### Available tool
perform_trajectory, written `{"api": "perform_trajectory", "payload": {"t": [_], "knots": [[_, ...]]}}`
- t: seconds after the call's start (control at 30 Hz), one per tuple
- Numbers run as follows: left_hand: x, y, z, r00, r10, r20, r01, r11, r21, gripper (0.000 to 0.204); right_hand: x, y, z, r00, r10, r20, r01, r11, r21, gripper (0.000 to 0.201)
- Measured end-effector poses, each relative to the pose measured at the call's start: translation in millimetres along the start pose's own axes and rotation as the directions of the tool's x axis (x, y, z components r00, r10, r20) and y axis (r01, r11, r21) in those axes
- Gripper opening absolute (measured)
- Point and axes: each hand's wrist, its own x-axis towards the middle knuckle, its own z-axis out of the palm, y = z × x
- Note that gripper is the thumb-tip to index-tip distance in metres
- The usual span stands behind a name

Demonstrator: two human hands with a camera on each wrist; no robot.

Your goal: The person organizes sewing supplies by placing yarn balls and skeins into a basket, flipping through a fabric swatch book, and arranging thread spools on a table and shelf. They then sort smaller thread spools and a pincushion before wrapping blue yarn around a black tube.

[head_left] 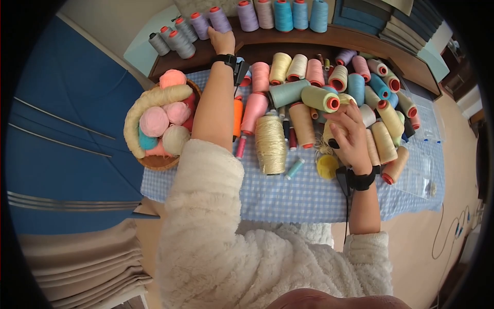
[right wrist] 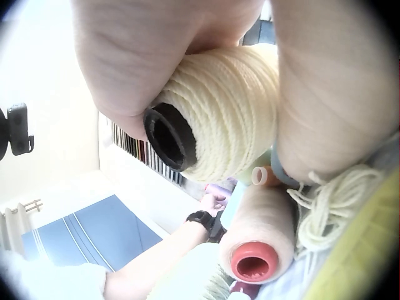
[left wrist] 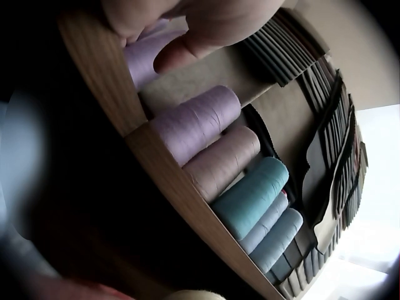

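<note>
On the raised shelf, my left hand [head_left: 222, 41] holds a lavender thread cone [left wrist: 141, 61], its thumb lying along the cone's side. Another lavender cone [left wrist: 197, 122] and a dusty pink cone [left wrist: 223, 162] stand farther along. Over the table, my right hand [head_left: 352, 138] grips a thick cream yarn cone [right wrist: 225, 109] with a black hollow core. Loose cream yarn [right wrist: 331, 215] bunches just below that hand. Next to it lies a beige cone [right wrist: 259, 215] with a red core. A round yellow object [head_left: 328, 167] sits under the right wrist.
Many thread cones crowd the checked cloth [head_left: 206, 193]. A basket [head_left: 160, 164] of yarn balls stands at the left. Grey cones [head_left: 181, 45] and blue cones [head_left: 283, 16] line the wooden shelf [head_left: 355, 41], with fabric swatches [head_left: 360, 18] behind. A clear plastic case [head_left: 419, 177] lies at the right.
</note>
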Motion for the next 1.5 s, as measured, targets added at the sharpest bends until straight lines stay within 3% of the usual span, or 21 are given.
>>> {"api": "perform_trajectory", "payload": {"t": [0.07,0.13,0.2,0.3,0.5,0.6,0.7,0.8,0.9,1.0,1.5], "knots": [[36,-52,-1,0.974,-0.084,0.209,0.081,0.996,0.023,0.073,0,-1,0,1.0,0.005,0.0,-0.005,1.0,0.001,0.019],[35,-38,-10,0.934,-0.149,0.324,0.164,0.986,-0.019,0.079,0,-1,0,1.0,0.007,0.002,-0.007,1.0,0.001,0.019],[20,-9,-18,0.915,-0.189,0.357,0.25,0.959,-0.133,0.081,0,-1,0,1.0,0.005,0.002,-0.005,1.0,0.004,0.019],[19,-14,-14,0.924,-0.195,0.33,0.278,0.934,-0.226,0.084,0,0,0,1.0,0.004,-0.004,-0.004,1.0,0.001,0.019],[21,-18,-14,0.896,-0.196,0.398,0.277,0.948,-0.156,0.085,-1,1,0,1.0,0.001,0.0,-0.001,1.0,-0.007,0.02],[18,-16,-13,0.916,-0.197,0.349,0.266,0.95,-0.161,0.08,-1,1,1,1.0,-0.006,-0.003,0.006,1.0,-0.008,0.019],[1,6,-18,0.998,-0.011,0.06,0.003,0.991,0.136,0.071,0,0,1,1.0,0.001,0.002,-0.001,1.0,-0.001,0.02],[-6,17,-17,0.999,-0.023,-0.042,0.025,0.999,0.048,0.07,-1,0,1,1.0,-0.001,-0.006,0.001,1.0,-0.001,0.02],[-3,18,-19,0.988,-0.12,-0.093,0.117,0.992,-0.042,0.074,-1,0,1,1.0,-0.007,-0.01,0.007,1.0,0.009,0.02],[8,10,-15,0.978,-0.072,-0.193,0.071,0.997,-0.017,0.075,-1,1,1,1.0,-0.004,-0.012,0.004,1.0,0.015,0.02],[26,-1,-14,0.962,-0.134,-0.237,0.147,0.988,0.04,0.078,0,-2,0,1.0,-0.003,-0.007,0.003,1.0,0.019,0.019]]}}
